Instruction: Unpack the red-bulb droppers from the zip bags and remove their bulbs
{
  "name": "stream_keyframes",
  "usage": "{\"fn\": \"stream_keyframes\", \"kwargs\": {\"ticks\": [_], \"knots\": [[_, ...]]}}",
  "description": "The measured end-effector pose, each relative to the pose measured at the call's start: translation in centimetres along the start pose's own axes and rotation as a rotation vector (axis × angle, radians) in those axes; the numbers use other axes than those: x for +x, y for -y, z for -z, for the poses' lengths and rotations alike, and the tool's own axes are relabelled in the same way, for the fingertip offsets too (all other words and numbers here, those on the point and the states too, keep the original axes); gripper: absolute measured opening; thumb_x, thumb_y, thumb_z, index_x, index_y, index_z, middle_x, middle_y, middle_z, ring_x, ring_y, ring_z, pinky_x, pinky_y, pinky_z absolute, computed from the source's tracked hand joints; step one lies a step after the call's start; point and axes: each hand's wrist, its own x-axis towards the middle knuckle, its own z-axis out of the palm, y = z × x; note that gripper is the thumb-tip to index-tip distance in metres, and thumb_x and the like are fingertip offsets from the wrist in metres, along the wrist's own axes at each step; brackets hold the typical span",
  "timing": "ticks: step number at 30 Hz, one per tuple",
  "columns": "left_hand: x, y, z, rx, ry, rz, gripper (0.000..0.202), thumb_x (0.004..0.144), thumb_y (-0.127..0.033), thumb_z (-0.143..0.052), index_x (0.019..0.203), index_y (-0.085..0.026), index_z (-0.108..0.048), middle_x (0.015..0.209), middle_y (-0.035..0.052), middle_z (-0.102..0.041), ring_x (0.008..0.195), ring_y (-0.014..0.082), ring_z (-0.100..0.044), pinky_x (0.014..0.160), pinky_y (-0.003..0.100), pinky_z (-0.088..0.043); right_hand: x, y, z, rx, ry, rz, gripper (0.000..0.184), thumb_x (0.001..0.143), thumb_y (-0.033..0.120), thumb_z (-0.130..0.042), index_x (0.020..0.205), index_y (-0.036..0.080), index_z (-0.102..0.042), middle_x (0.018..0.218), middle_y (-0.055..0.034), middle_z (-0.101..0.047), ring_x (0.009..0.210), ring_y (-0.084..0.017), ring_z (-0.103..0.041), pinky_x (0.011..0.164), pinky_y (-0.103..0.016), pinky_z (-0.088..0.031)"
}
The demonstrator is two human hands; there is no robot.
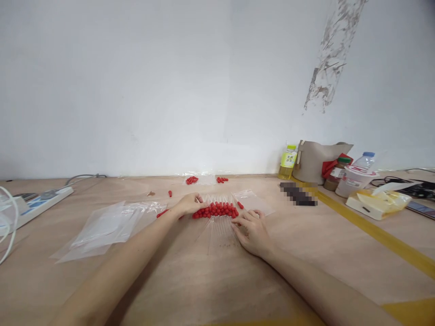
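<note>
A row of thin clear tubes with red caps (217, 209) lies bunched on the table, the red parts packed in a band and the clear ends fanning out to the far and near sides. My left hand (189, 203) is closed on the band's left end, thumb against the red caps. At the right end my right hand (253, 233) has its fingers bent, thumb and forefinger together at the edge of the clear ends. One loose red-capped piece (240, 205) lies just beyond the right fingers. More red pieces (161, 213) show partly behind my left wrist.
Clear plastic bags (102, 224) lie at left, another bag (254, 202) at right. Small red piles (192, 180) sit by the wall. A power strip (41, 206) is far left. A yellow-capped bottle (287, 162), a cup (355, 181) and a tissue pack (379, 202) stand right.
</note>
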Motion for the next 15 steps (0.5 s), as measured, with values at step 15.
{"fn": "stream_keyframes", "kwargs": {"ticks": [15], "knots": [[-1.3, 0.5, 0.9, -0.219, 0.156, -0.032, 0.017, 0.068, -0.032, -0.050, 0.074, -0.017, -0.056, 0.057, -0.0012, -0.061, 0.045, 0.0106, -0.052, 0.044, 0.020, -0.036, -0.1, 0.2, 0.1, 0.005, -0.002, 0.011, 0.012, 0.079, 0.022, -0.051, 0.079, 0.023, -0.063, 0.075, -0.0020, -0.062, 0.082, -0.016, -0.053, 0.084, -0.036, -0.025]]}}
